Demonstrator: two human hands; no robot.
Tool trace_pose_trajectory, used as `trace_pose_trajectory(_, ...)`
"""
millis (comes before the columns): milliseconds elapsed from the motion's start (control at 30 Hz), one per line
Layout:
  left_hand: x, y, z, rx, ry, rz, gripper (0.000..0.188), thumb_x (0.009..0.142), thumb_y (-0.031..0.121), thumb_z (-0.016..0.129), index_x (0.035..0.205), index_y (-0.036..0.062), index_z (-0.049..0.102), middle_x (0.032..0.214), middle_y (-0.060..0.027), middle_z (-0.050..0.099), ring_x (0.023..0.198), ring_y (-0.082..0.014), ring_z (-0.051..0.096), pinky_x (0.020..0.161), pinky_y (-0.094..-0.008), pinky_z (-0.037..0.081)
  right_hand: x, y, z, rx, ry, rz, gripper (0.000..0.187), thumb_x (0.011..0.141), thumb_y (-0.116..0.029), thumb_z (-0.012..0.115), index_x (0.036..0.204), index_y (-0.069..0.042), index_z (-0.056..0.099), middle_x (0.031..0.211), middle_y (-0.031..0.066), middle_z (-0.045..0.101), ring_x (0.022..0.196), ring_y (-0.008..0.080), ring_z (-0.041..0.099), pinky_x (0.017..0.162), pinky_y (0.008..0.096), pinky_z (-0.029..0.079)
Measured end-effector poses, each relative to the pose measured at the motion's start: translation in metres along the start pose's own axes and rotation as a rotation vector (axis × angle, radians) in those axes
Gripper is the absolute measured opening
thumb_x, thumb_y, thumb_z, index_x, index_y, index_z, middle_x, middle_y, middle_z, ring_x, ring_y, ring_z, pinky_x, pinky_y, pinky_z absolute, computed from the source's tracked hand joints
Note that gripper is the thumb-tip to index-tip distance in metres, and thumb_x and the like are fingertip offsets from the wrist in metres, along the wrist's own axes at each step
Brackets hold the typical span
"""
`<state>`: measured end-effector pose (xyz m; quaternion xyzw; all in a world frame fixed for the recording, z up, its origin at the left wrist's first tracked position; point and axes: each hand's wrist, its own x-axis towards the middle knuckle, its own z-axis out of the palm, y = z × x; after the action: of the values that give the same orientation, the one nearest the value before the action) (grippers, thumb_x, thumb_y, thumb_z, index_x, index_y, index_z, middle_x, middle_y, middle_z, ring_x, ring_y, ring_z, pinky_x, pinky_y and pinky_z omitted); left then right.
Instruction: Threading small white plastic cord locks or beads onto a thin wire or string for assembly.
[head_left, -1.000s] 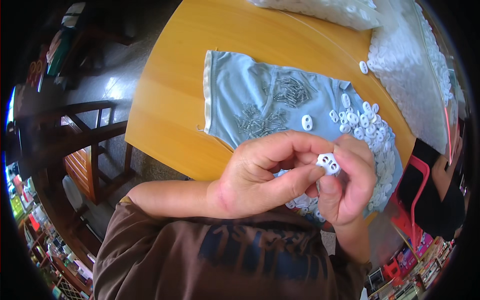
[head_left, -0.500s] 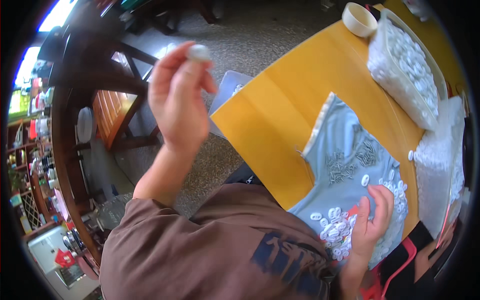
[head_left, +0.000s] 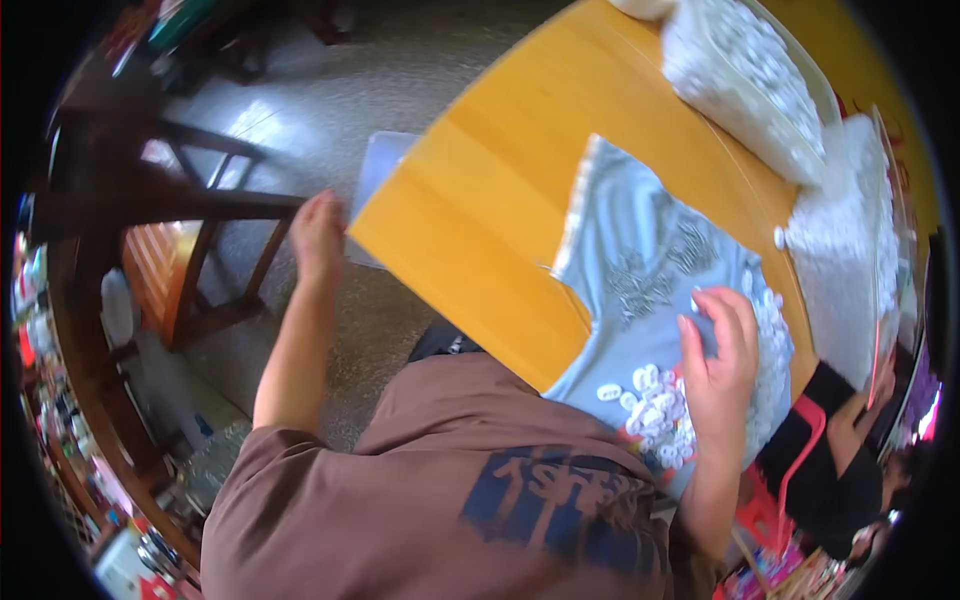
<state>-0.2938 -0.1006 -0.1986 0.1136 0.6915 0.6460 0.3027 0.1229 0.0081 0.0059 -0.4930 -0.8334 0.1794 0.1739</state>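
Head view: hovering with the right hand [head_left: 722,345] over the blue cloth [head_left: 640,345], thumb parted from curved fingers, grip released. Pointing its fingertips at a white toggle [head_left: 695,304], sitting close enough to leave contact impossible to tell. Hanging well apart to the left with the left hand [head_left: 320,235], out past the corner of the table [head_left: 470,180] and above the floor. Blurring too much there to tell whether clenching something or nothing.

Showing more toggles in a pile [head_left: 655,405] on the cloth, just left of the right hand and nearer the body, and in a heap [head_left: 772,345] just to its right. Displaying springs [head_left: 640,288] in two clusters on the cloth, beyond the same fingertips and to the left. Revealing a filled tub [head_left: 672,70] farther beyond that hand, a clear bag [head_left: 835,270] of white pieces beyond it to the right, and a stray toggle [head_left: 780,238] beside the bag. Framing a pale bin [head_left: 372,170] just beyond the left hand, and a wooden chair [head_left: 155,285] to its left.
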Motion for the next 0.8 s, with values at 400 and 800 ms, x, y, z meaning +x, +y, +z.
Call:
trace_pose_trajectory(400,-0.062,0.170,0.131,-0.097,-0.143,0.664,0.015,0.084,0.008,0.055,0.095,-0.0006,0.058,0.069,-0.0033,0.055,0.054,-0.0070,0.046,0.050,-0.0172,0.035,0.001,0.022,-0.005,0.018,0.020,0.019,0.026,0.071,0.000,0.065,0.095,0.000,0.057,0.089,0.0109,0.055,0.078,0.0232,0.055,0.069,0.0311,0.046)
trace_pose_trajectory(800,-0.170,0.166,0.234,0.257,-0.953,0.612,0.017,0.073,-0.009,0.058,0.090,-0.0047,0.059,0.072,-0.0081,0.058,0.060,-0.0132,0.054,0.054,-0.0226,0.042,0.002,0.036,-0.021,0.160,-0.059,-0.097,0.020,0.064,0.000,0.067,0.082,-0.002,0.058,0.076,0.0106,0.056,0.070,0.0276,0.055,0.062,0.0353,0.043)
